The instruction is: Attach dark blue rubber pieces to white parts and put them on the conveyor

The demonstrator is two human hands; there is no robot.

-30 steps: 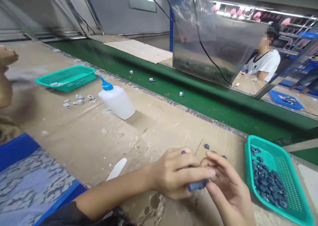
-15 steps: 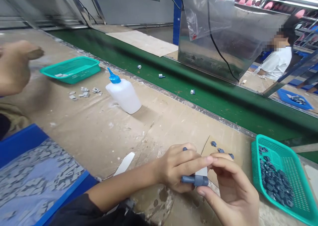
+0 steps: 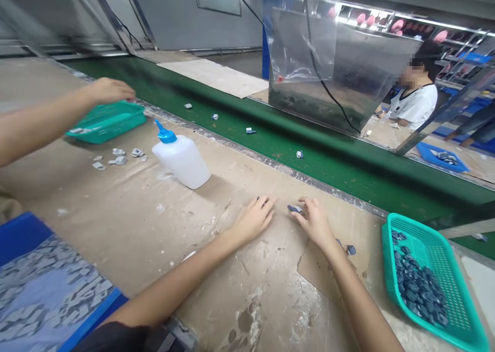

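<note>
My right hand (image 3: 315, 222) is stretched forward over the table with thumb and fingers around a small dark blue and grey part (image 3: 294, 209), near the green belt. To its left, my left hand (image 3: 251, 219) is held low over the table, palm down. A small dark piece (image 3: 263, 202) shows between its bent fingers; most of it is hidden. Several dark blue pieces (image 3: 351, 250) lie beside my right forearm at a flat cardboard sheet (image 3: 309, 267). The white bottle (image 3: 187, 163) with a blue nozzle stands ahead and left of my left hand.
A green basket (image 3: 456, 269) of dark pieces stands at right, a blue tray (image 3: 27, 228) of grey pieces at left. Across the green belt (image 3: 266, 145) lie several small parts. Another person's hand (image 3: 110, 90) is over the far green basket (image 3: 119, 127). A person (image 3: 415, 104) sits beyond.
My hands have moved forward and apart, the right one taking the dark blue and grey part toward the belt. The other person's hand has reached right, over the far basket.
</note>
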